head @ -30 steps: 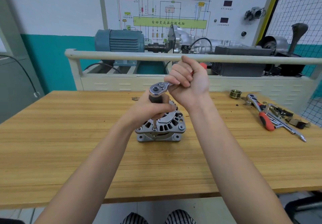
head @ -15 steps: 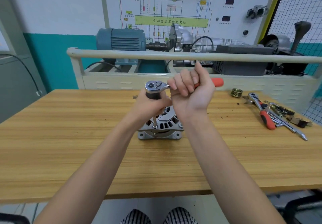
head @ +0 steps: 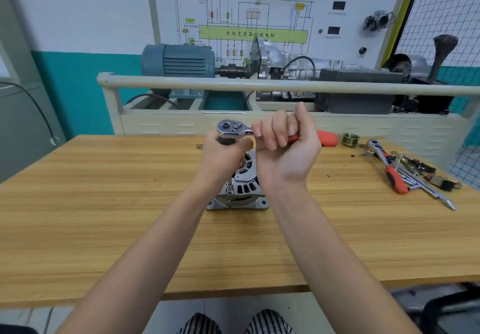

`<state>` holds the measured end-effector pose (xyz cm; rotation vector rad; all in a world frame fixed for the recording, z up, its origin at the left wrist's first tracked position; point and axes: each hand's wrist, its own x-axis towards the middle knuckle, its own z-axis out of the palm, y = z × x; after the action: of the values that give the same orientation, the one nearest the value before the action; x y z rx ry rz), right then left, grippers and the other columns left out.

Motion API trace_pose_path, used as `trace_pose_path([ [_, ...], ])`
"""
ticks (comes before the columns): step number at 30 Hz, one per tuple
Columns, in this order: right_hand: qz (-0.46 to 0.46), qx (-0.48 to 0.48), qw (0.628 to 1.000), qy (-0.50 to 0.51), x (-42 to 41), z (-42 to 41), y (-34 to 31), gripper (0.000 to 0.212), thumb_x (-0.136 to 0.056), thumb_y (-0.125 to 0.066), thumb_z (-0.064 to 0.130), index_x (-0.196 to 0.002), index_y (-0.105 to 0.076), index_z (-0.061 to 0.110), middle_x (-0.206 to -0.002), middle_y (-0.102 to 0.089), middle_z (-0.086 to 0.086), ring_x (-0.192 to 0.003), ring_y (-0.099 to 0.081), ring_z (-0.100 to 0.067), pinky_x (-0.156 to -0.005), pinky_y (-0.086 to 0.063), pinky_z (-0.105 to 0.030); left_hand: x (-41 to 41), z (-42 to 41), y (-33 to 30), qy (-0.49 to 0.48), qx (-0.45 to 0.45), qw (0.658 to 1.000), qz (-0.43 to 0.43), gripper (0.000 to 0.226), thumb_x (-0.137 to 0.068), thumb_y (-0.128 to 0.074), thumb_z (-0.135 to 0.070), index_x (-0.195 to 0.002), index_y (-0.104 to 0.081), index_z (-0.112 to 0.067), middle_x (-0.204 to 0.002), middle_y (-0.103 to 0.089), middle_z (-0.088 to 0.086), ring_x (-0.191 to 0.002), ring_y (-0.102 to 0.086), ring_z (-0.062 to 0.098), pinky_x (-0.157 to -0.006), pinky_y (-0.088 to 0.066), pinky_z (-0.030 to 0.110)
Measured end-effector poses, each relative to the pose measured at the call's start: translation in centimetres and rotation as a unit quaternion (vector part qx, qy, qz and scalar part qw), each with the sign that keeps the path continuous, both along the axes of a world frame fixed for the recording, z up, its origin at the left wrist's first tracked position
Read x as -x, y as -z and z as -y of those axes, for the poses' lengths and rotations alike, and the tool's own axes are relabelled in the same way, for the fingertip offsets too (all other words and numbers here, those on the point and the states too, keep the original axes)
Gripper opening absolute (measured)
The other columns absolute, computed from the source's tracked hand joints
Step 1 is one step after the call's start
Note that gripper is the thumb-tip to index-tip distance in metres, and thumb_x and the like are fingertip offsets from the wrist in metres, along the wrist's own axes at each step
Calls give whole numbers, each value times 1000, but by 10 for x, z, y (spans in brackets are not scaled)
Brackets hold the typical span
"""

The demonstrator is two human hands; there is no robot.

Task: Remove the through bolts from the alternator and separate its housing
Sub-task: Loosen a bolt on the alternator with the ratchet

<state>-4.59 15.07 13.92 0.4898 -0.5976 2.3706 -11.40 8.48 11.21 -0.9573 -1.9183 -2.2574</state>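
Note:
A silver alternator (head: 240,194) stands on the wooden table (head: 104,204) at the middle. A ratchet wrench (head: 232,128) with a red handle sits level above it, and its extension and socket (head: 229,187) run down onto a through bolt at the housing's front left rim. My left hand (head: 223,157) grips the extension just under the ratchet head. My right hand (head: 285,146) is curled round the red handle, whose end (head: 327,138) sticks out to the right. The bolt head is hidden by the socket.
At the table's right lie a second red-handled ratchet (head: 389,170), metal bars and small parts (head: 426,178), and a brass pulley (head: 350,139). A rail (head: 259,87) and a training rig with a blue motor (head: 179,59) stand behind the table. A chair (head: 441,310) is at lower right.
My right hand has swung the ratchet handle from pointing away from me round to the right, so its red end now shows. The left hand stays on the extension.

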Motion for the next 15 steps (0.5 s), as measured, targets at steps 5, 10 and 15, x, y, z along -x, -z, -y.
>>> trace_pose_path([
  [5,20,-12,997,-79,8,-15,-8,56,-98,-34,18,-42,-37,18,-36,-26,5,-31,-24,-8,-40,-31,-20,1,7,-1,51,42,997,-31,45,-76,-58,13,-47,-41,-17,-40,-37,-8,-38,-31,8,-41,-28,18],
  [10,95,-50,959,-264,24,-34,-29,48,-89,-40,18,-42,-36,15,-34,-28,5,-30,-17,-7,-40,-21,-19,5,19,-8,170,152,969,-92,32,-71,-67,-11,-47,-45,-15,-42,-41,-2,-40,-36,12,-44,-34,22],
  [15,93,3,973,-209,22,-27,-24,52,-93,-40,17,-41,-35,16,-33,-25,6,-26,-23,-7,-36,-23,-19,2,14,-4,150,109,980,-73,40,-68,-61,-6,-40,-40,-24,-39,-35,-8,-38,-30,7,-43,-28,16],
])
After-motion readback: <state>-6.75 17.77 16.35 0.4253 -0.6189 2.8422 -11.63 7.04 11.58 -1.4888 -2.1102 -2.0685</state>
